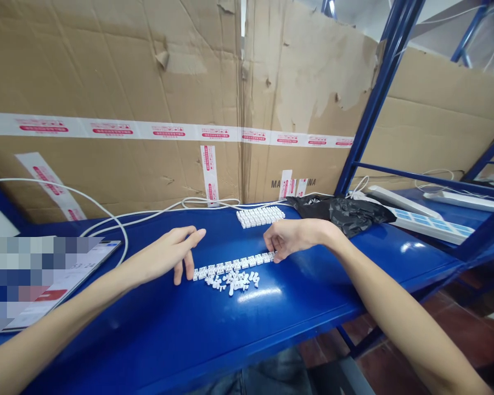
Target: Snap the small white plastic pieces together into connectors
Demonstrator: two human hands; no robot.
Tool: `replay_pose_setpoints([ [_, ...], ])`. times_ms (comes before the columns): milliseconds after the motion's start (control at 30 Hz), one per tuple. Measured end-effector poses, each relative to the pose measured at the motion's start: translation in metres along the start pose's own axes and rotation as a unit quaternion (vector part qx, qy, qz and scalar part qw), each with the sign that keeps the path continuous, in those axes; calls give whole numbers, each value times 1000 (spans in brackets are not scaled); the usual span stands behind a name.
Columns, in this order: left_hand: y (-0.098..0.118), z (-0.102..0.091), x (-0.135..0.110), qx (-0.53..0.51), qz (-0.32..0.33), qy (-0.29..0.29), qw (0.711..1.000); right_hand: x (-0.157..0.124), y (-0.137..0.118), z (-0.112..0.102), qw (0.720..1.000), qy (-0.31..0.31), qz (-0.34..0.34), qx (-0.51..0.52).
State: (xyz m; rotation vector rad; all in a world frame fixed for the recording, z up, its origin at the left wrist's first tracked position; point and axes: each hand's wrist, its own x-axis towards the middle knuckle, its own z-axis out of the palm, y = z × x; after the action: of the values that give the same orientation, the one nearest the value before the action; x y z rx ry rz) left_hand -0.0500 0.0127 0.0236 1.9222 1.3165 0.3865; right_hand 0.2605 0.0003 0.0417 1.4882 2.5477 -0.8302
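Observation:
A row of small white plastic pieces (230, 266), set end to end, runs slightly slanted across the blue tabletop. At its left end is my left hand (183, 249), thumb and fingers apart, with the lower fingertips beside the last piece. My right hand (290, 237) is curled over the right end, its fingertips closed about a white piece there and partly hiding it. Just in front of the row lies a loose pile of tiny white plastic parts (233, 281). Behind, a block of similar white pieces (260, 216) stands in close rows.
A black plastic bag (346, 214) lies at the back right, near long white strips (432, 224). White cables (164, 207) run along the back, before a taped cardboard wall (148, 82). A flat printed sheet or screen (66, 285) is at left. A blue post (379, 93) rises at right.

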Motion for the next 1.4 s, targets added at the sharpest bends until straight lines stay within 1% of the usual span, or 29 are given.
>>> replay_pose_setpoints([
  [167,-2,-1,0,7,14,-4,1000,-1,-3,0,1000,-4,6,1],
  [267,-3,-3,1,15,22,7,1000,-8,0,-7,999,19,28,2],
  [333,-4,-4,1,29,32,27,999,-13,7,-15,997,61,44,1],
  [400,-4,-6,1,50,38,50,997,-16,20,-25,989,132,65,-28],
  [433,-4,-7,1,62,39,62,995,-16,28,-29,979,176,80,-57],
  [500,-5,-9,1,96,34,84,991,-14,45,-36,952,253,126,-117],
  [567,-6,-10,2,135,25,103,985,-10,59,-38,936,280,163,-137],
  [633,-6,-11,3,168,19,117,979,-7,68,-38,940,271,165,-129],
  [733,-6,-12,4,194,18,130,972,-4,68,-35,959,221,154,-90],
  [800,-6,-11,4,185,26,134,973,-4,63,-33,966,188,162,-67],
  [900,-5,-10,3,148,41,142,978,-6,59,-33,972,161,165,-51],
  [933,-5,-10,3,138,45,146,979,-7,59,-34,973,160,160,-50],
  [1000,-5,-9,3,125,48,150,980,-7,61,-35,970,177,156,-60],
  [1067,-6,-9,3,118,49,148,981,-7,63,-35,964,193,168,-72],
  [1133,-7,-8,3,119,48,143,981,-6,63,-35,963,187,181,-72],
  [1200,-7,-6,3,122,51,139,981,-5,59,-34,966,168,187,-66],
  [1233,-7,-4,3,120,59,137,981,-5,54,-33,967,168,182,-66],
  [1300,-4,2,2,91,90,128,983,-4,37,-28,970,197,127,-65],
  [1333,-2,5,1,62,112,120,985,-3,26,-24,969,229,70,-58],
  [1367,1,9,0,23,136,107,985,0,12,-17,963,267,-9,-41],
  [1400,4,13,-2,-25,158,86,983,3,-2,-10,949,307,-76,-6],
])
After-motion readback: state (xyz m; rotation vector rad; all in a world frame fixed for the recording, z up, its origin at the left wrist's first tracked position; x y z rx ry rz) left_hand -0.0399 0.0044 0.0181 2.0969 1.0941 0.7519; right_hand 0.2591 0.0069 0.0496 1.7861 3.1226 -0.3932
